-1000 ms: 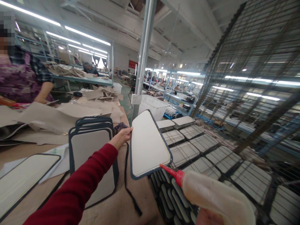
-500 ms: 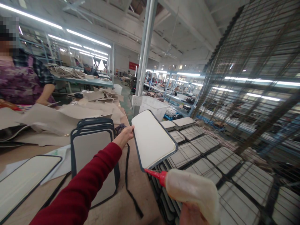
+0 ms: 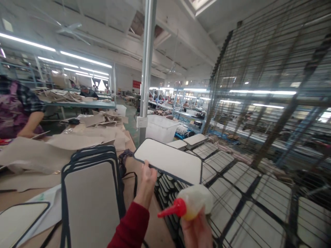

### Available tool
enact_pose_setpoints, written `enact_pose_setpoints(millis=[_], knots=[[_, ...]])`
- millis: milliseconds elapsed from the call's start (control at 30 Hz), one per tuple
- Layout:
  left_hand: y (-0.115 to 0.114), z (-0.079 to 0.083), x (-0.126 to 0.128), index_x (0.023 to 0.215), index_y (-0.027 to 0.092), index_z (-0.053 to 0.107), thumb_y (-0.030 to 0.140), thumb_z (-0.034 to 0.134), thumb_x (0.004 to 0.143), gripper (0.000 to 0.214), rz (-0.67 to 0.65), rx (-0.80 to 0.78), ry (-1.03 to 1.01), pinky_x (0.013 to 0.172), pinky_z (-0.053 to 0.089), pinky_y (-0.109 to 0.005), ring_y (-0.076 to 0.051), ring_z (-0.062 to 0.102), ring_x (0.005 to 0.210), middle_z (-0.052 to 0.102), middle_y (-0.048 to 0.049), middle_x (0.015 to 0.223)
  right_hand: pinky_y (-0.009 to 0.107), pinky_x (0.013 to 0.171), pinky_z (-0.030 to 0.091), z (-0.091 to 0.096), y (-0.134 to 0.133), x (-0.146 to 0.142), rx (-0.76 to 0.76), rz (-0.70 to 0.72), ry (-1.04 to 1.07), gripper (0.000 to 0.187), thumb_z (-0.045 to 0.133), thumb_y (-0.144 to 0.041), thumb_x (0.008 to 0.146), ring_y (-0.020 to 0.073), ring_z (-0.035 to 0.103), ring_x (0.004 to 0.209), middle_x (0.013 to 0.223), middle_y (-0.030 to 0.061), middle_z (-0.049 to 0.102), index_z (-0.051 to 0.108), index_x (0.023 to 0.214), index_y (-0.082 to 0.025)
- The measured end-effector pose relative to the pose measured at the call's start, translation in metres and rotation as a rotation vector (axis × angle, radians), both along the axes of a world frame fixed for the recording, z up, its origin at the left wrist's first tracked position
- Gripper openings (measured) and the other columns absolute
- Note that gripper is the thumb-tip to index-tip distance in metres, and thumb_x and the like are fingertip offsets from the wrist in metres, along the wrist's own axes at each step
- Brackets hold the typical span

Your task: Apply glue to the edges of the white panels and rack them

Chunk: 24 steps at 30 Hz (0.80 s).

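Dark-edged panel, held up near the brown table's right edge, its near edge pinched by the left hand; the right hand grasps a red-nozzled bottle; wire rack right; panel stack left; lit tubes overhead, far left.

Translucent plastic bottle, matt pale panel

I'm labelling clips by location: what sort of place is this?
Probably a factory workshop: there's a stack of dark-edged panels, heaped beige sheets, and a large wire rack.
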<state>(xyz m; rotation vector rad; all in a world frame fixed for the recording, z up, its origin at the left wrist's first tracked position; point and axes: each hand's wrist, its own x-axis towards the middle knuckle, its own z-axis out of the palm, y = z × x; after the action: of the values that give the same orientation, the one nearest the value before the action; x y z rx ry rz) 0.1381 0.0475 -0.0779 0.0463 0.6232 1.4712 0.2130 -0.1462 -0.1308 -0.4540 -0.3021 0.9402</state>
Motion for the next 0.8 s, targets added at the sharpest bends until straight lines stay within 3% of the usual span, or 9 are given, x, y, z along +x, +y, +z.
enact_pose_setpoints(millis=[167,300,400,467,533,600,700,800], knots=[[-0.037,-0.017,0.000,0.108,0.018,0.061,0.013,0.034,0.094,0.031,-0.120,-0.023,-0.121,0.071,0.053,-0.026,-0.015,0.067,0.072,0.071,-0.0064,0.084,0.027,0.078,0.056,0.027,0.023,-0.009,-0.037,-0.034,0.187,0.040,0.088,-0.036,0.051,0.0204,0.069,0.084,0.092,0.0049,0.071,0.073,0.085,-0.021],[-0.054,-0.031,-0.023,0.084,0.016,0.066,0.013,0.041,0.089,0.026,-0.329,0.037,-0.246,0.080,0.052,-0.040,-0.019,0.066,0.068,0.070,-0.0061,0.073,0.025,0.077,0.056,0.030,0.025,0.005,-0.073,-0.074,0.144,0.043,0.088,-0.035,0.052,0.0187,0.068,0.084,0.092,0.0030,0.072,0.072,0.089,-0.022],[-0.071,-0.046,-0.049,0.083,0.017,0.068,0.018,0.048,0.084,0.020,-0.470,0.221,-0.312,0.092,0.045,-0.049,-0.022,0.066,0.083,0.071,-0.0079,0.087,0.026,0.078,0.056,0.026,0.028,0.020,-0.076,-0.089,0.079,0.048,0.088,-0.039,0.052,0.0196,0.068,0.087,0.089,0.0033,0.072,0.071,0.093,-0.021],[-0.084,-0.056,-0.067,0.097,0.018,0.069,0.029,0.059,0.079,0.024,-0.617,0.337,-0.237,0.098,0.040,-0.050,-0.027,0.062,0.103,0.068,-0.0107,0.108,0.025,0.079,0.055,0.025,0.031,0.029,-0.073,-0.101,0.078,0.051,0.088,-0.040,0.051,0.0188,0.067,0.087,0.088,0.0025,0.072,0.070,0.095,-0.022],[-0.093,-0.057,-0.082,0.110,0.019,0.066,0.035,0.068,0.074,0.039,-0.721,0.411,0.039,0.101,0.038,-0.046,-0.028,0.057,0.112,0.064,-0.0122,0.119,0.024,0.079,0.054,0.026,0.032,0.035,-0.080,-0.093,0.076,0.050,0.088,-0.040,0.051,0.0176,0.067,0.086,0.088,0.0012,0.072,0.070,0.095,-0.024],[-0.091,-0.042,-0.090,0.115,0.019,0.063,0.031,0.071,0.073,0.044,-0.723,0.515,0.460,0.099,0.038,-0.041,-0.026,0.059,0.108,0.064,-0.0122,0.117,0.025,0.078,0.055,0.027,0.032,0.036,-0.091,-0.059,0.065,0.045,0.087,-0.040,0.053,0.0178,0.067,0.085,0.088,0.0016,0.072,0.071,0.092,-0.024],[-0.064,0.008,-0.086,0.111,0.015,0.063,0.031,0.072,0.068,0.046,-0.625,0.812,1.017,0.091,0.043,-0.042,-0.027,0.062,0.096,0.067,-0.0128,0.102,0.030,0.076,0.056,0.026,0.027,0.027,-0.097,0.053,0.045,0.040,0.087,-0.038,0.054,0.0212,0.068,0.084,0.088,0.0044,0.072,0.072,0.087,-0.022],[-0.024,0.058,-0.068,0.118,0.013,0.060,0.027,0.072,0.063,0.058,-0.413,1.133,1.509,0.102,0.034,-0.041,-0.030,0.051,0.116,0.055,-0.0163,0.127,0.037,0.080,0.055,0.020,0.020,0.013,-0.100,0.149,0.028,0.037,0.086,-0.038,0.055,0.0245,0.068,0.084,0.088,0.0061,0.072,0.072,0.086,-0.022]])
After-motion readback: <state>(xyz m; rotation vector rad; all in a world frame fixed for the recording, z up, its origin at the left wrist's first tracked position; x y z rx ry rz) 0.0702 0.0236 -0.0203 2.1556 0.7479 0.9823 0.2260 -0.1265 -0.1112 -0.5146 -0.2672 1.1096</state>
